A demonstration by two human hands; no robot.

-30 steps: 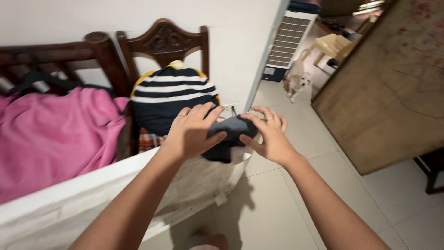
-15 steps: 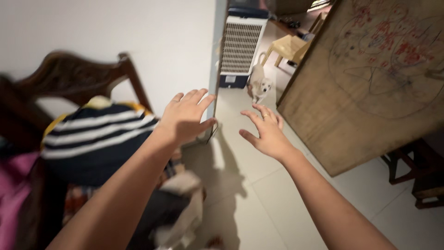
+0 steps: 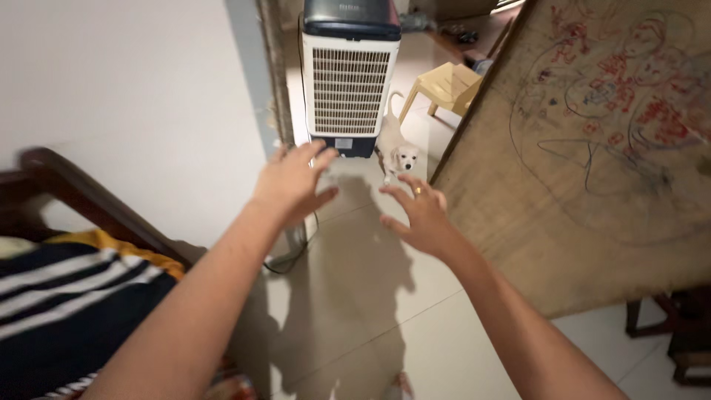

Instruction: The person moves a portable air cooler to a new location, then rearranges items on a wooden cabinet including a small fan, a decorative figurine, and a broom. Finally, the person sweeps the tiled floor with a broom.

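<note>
Hands first: in the head view we see our left hand point(image 3: 291, 181) stretched out over the floor, fingers spread and slack, palm down, gripping nothing. Our right hand point(image 3: 418, 215) reaches out just beside it at its 3 o'clock, also unclenched, with fingers fanned and a ring on one finger; it holds nothing either. Both hands hang in the air above the pale floor tiles point(image 3: 385, 326), where their shadows fall, and they touch no object. Nearest to them, at 12 o'clock from the left hand, stands a white air cooler point(image 3: 349, 81) with a dark top and a slatted grille, set against the edge of the doorway. A small white dog point(image 3: 396, 148) stands on the tiles just beside the cooler, at 12 o'clock from the right hand and close to its fingertips in the frame. Behind the dog, toward 1 o'clock, we make out a pale yellow plastic chair point(image 3: 444, 85). At 3 o'clock a large wooden board point(image 3: 592, 163) covered in red and dark scribbles leans across the right side. At 8 o'clock, under our left forearm, lies a navy striped garment point(image 3: 67, 311) with white bands and a yellow edge, resting against a dark wooden chair frame point(image 3: 81, 200). A black cord point(image 3: 296, 255) trails on the floor by the wall.
</note>
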